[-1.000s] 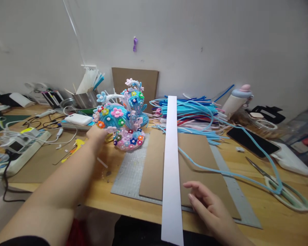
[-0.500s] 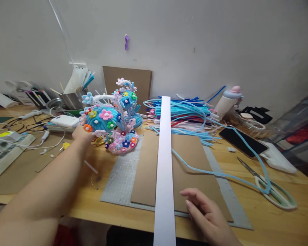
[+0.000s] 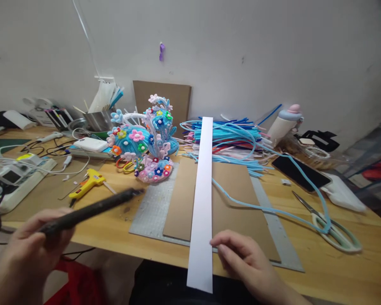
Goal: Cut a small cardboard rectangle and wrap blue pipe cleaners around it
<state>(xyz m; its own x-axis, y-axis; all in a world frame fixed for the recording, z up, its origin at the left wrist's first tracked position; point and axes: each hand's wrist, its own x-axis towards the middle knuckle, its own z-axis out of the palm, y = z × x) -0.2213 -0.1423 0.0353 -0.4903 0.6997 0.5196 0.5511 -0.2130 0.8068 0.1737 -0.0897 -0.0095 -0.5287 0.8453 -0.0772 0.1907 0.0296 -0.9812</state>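
My left hand (image 3: 28, 245) is low at the left, near the table's front edge, closed around the end of a long dark stick-like tool (image 3: 95, 207) that points right toward the grey cutting mat (image 3: 152, 212). My right hand (image 3: 244, 262) rests at the front edge with its fingertips on a long white paper strip (image 3: 202, 190). The strip lies lengthwise over a brown cardboard sheet (image 3: 241, 199) on the mat. A blue and pink pipe-cleaner flower sculpture (image 3: 146, 144) stands behind the mat's left corner.
A yellow glue gun (image 3: 87, 181) lies left of the mat. A pile of blue pipe cleaners (image 3: 231, 140) sits behind the cardboard; one long strand trails to scissors (image 3: 330, 220) at right. A black phone (image 3: 300, 173), a bottle (image 3: 285, 120), a power strip (image 3: 15, 182) and cables crowd the edges.
My left arm has drawn back from beside the flower sculpture to the front edge and now holds the dark stick tool. My right hand shifted slightly left onto the strip.
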